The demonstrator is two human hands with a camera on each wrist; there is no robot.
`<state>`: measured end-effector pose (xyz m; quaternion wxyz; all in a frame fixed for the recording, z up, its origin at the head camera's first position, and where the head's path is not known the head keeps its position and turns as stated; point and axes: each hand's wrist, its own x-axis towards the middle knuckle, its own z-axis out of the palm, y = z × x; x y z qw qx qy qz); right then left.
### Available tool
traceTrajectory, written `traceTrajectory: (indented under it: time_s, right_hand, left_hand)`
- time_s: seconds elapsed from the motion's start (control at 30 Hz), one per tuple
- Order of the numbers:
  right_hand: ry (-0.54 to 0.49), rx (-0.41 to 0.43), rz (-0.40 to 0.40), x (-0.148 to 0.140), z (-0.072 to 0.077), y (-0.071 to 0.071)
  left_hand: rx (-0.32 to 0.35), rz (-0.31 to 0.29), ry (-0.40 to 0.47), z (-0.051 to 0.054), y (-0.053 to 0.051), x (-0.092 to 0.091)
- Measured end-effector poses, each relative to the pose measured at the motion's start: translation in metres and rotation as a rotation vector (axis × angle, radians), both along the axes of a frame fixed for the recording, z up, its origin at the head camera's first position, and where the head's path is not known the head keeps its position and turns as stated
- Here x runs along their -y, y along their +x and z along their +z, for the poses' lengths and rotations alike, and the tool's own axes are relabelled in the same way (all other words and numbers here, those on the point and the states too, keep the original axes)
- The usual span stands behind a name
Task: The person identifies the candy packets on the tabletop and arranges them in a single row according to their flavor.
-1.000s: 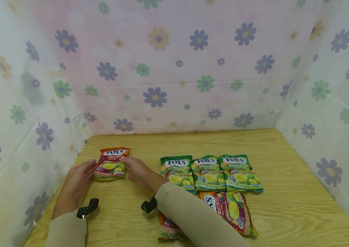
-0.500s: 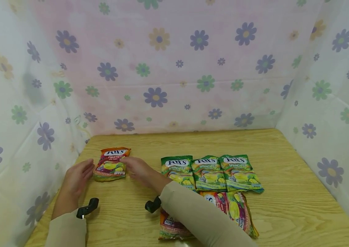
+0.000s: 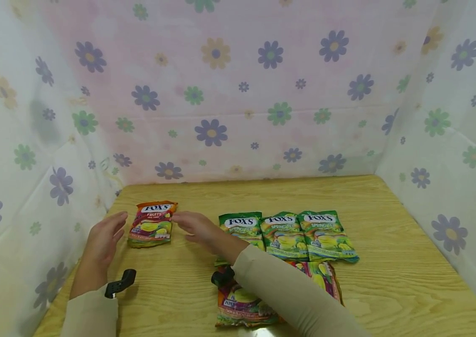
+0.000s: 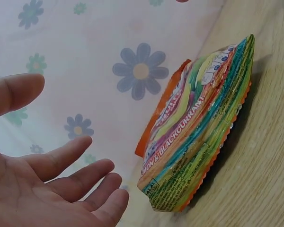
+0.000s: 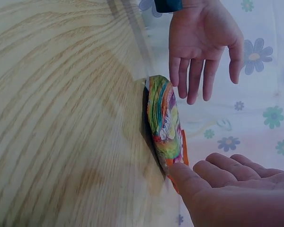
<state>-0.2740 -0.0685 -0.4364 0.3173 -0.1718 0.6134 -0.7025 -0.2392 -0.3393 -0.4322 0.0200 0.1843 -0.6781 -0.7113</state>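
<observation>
Fox's Fruits candy bag [image 3: 151,228] lies face up on the left of the table [image 3: 166,295], towards the far edge, its long axis running near to far. We see it between two hands: the left hand [image 3: 102,241] just beside it, the right hand [image 3: 199,229] seemingly nearer, though we cannot tell if it touches. Both have relaxed, extended fingers and hold nothing. The bag looks plump, orange at the far end, maroon mid-face, greenish at the near end.
</observation>
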Motion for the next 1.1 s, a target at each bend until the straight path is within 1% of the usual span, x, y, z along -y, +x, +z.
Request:
traceTrajectory:
  time_s: [0.1, 0.2, 0.33, 0.5, 0.63, 0.77, 0.87, 1.0, 1.1]
  right_hand:
    - [0.004, -0.016, 0.005, -0.008, 0.002, -0.001]
    - [0.008, -0.029, 0.015, -0.017, 0.003, -0.002]
    - [0.005, -0.04, 0.031, -0.027, 0.004, -0.005]
    - [0.019, -0.064, 0.043, -0.038, 0.006, -0.007]
    - [0.018, -0.066, 0.044, -0.046, 0.009, -0.008]
    - [0.017, -0.066, 0.052, -0.051, 0.013, -0.008]
    - [0.018, -0.065, 0.063, -0.055, 0.015, -0.006]
    - [0.035, -0.077, 0.066, -0.064, 0.015, -0.002]
    - [0.047, -0.086, 0.07, -0.074, 0.014, -0.001]
  left_hand:
    - [-0.023, -0.029, -0.04, 0.0, -0.001, -0.001]
    - [-0.058, -0.071, -0.069, 0.001, -0.002, -0.002]
    - [-0.096, -0.107, -0.098, 0.004, -0.002, -0.005]
    - [-0.088, -0.128, -0.167, 0.006, 0.0, -0.012]
    - [-0.079, -0.155, -0.186, 0.007, 0.001, -0.017]
    - [-0.062, -0.209, -0.227, 0.007, 0.001, -0.023]
    - [-0.048, -0.255, -0.298, 0.006, 0.001, -0.028]
    - [-0.068, -0.292, -0.351, 0.007, 0.002, -0.035]
    - [-0.083, -0.31, -0.359, 0.009, 0.003, -0.043]
